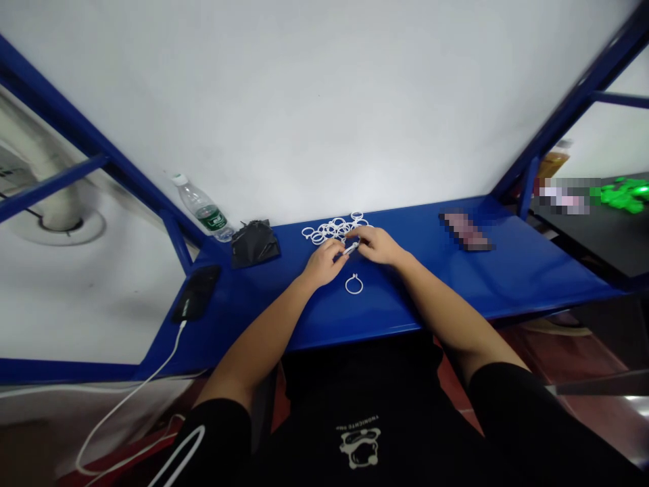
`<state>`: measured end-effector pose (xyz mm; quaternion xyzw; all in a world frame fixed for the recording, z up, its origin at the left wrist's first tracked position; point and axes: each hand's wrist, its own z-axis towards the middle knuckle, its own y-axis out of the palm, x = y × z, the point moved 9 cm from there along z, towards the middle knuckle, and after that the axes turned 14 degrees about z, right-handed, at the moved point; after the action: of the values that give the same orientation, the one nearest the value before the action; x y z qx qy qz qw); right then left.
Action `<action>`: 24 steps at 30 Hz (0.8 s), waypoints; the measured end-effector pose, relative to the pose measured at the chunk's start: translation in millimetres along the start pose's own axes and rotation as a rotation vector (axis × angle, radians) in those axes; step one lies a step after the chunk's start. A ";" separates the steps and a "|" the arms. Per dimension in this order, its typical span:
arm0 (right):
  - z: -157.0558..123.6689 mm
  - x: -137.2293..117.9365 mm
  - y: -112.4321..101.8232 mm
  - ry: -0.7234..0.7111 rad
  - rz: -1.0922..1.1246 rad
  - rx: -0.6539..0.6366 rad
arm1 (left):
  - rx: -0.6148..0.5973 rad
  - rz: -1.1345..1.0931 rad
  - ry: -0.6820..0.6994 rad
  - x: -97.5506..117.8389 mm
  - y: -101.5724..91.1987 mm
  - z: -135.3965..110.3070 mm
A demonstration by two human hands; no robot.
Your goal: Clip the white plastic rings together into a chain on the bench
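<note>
Between my two hands is a white ring (350,249), seen nearly edge-on and pinched from both sides. My left hand (325,262) has thumb and fingertips closed on its left part. My right hand (376,245) grips its right end, with the index finger reaching out over the pile. Just behind the hands lies a heap of several white rings (329,230) with small tabs, partly hidden by my fingers. Nearer to me, a single white ring (353,284) lies flat, its small tab pointing away from me.
The blue table (385,304) meets a white wall at the back. A water bottle (205,208), a crumpled black bag (255,243) and a black power bank (197,294) with a white cable stand at the left. A blurred-out flat object (466,231) lies at the right.
</note>
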<state>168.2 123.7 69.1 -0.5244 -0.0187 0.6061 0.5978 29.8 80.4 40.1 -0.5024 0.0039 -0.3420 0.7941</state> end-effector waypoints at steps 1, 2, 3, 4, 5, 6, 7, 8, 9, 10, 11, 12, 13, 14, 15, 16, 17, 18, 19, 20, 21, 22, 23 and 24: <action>-0.5 4.3 -8.5 0.037 -0.037 0.033 | 0.005 -0.001 0.033 3.3 -0.7 0.1; -1.4 10.6 -17.1 0.088 -0.083 0.063 | 0.003 0.005 0.077 8.3 -0.5 -0.1; -2.7 18.3 -24.6 0.148 -0.138 0.084 | -0.008 0.015 0.129 14.7 0.7 -0.7; -4.4 26.7 -29.7 0.210 -0.190 0.084 | -0.028 0.025 0.186 22.0 3.1 -1.9; -6.2 35.3 -32.5 0.269 -0.236 0.067 | -0.057 0.036 0.239 29.4 6.4 -3.6; -8.0 43.4 -33.4 0.319 -0.273 0.044 | -0.095 0.044 0.287 36.3 10.7 -5.7; -9.8 50.6 -32.1 0.361 -0.302 0.012 | -0.137 0.050 0.325 42.2 15.2 -8.0; -11.2 56.7 -29.3 0.393 -0.322 -0.021 | -0.176 0.054 0.353 46.9 19.3 -10.1; -12.3 61.7 -25.5 0.416 -0.337 -0.050 | -0.209 0.058 0.370 50.2 22.7 -11.9; -12.8 65.3 -21.1 0.428 -0.345 -0.076 | -0.234 0.061 0.379 52.2 25.2 -13.1; -12.8 67.6 -16.4 0.430 -0.346 -0.097 | -0.253 0.062 0.383 53.3 26.7 -13.9; -12.3 68.7 -11.9 0.423 -0.343 -0.112 | -0.265 0.063 0.385 53.7 27.6 -14.3; -11.5 68.7 -7.8 0.410 -0.336 -0.122 | -0.274 0.064 0.386 53.7 28.1 -14.4; -10.6 68.0 -4.4 0.392 -0.327 -0.127 | -0.281 0.065 0.389 53.5 28.5 -14.5; -9.7 66.9 -1.8 0.376 -0.320 -0.130 | -0.286 0.066 0.392 53.3 28.9 -14.5; -9.1 66.0 0.0 0.364 -0.314 -0.131 | -0.289 0.067 0.394 52.8 29.3 -14.5; -8.6 65.1 0.8 0.357 -0.310 -0.126 | -0.290 0.066 0.395 52.3 29.9 -14.5; -8.3 64.3 0.5 0.353 -0.306 -0.114 | -0.291 0.063 0.395 51.7 30.7 -14.6; -7.9 63.4 -0.7 0.348 -0.300 -0.095 | -0.292 0.059 0.393 51.3 31.4 -14.7; -7.5 62.4 -2.8 0.342 -0.292 -0.069 | -0.291 0.052 0.392 51.0 31.7 -15.0; -7.0 61.4 -5.6 0.335 -0.284 -0.035 | -0.288 0.044 0.393 51.1 31.5 -15.4; -6.6 60.2 -8.9 0.324 -0.276 0.004 | -0.284 0.035 0.396 51.6 30.8 -15.8; -6.1 58.8 -12.4 0.310 -0.265 0.045 | -0.281 0.025 0.399 52.4 29.4 -16.2; -5.6 57.0 -15.6 0.290 -0.252 0.085 | -0.277 0.014 0.401 53.5 27.6 -16.5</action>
<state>198.0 167.1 41.8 -0.5743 0.0279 0.4448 0.6867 79.8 45.2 27.9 -0.5284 0.2117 -0.4256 0.7034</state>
